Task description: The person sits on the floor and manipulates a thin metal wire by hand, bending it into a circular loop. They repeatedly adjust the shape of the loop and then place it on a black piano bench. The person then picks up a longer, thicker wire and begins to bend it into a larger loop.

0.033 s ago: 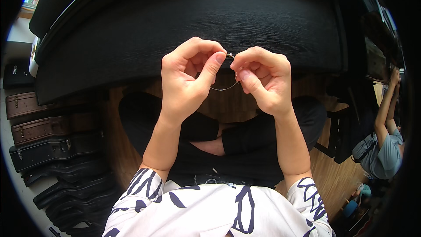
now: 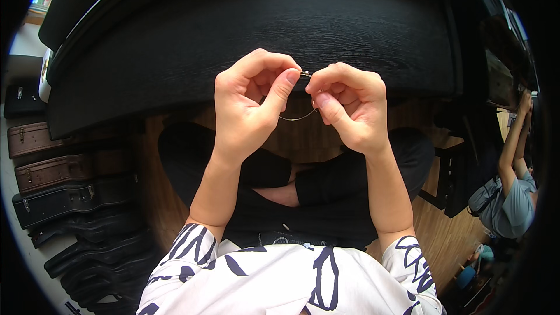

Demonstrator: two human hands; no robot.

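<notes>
A thin metal wire (image 2: pixel 296 116) is pinched at its top between the fingertips of the left hand (image 2: pixel 251 102) and the right hand (image 2: pixel 348 105), both closed tight. Its fine, shiny loop sags between the thumbs, just before the rounded edge of a dark wood-grained tabletop (image 2: pixel 233 29), with open room left below over the lap.

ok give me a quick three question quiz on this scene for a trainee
1. True or false: the left hand and the right hand both pinch the thin wire.
2. The wire between the hands: A) is pulled straight B) sags in a loop C) lies on the floor.
3. What lies stacked at the person's left?

Key: 1 true. 2 B. 3 Instrument cases, brown and black, beside the black wood-grain surface.
</notes>
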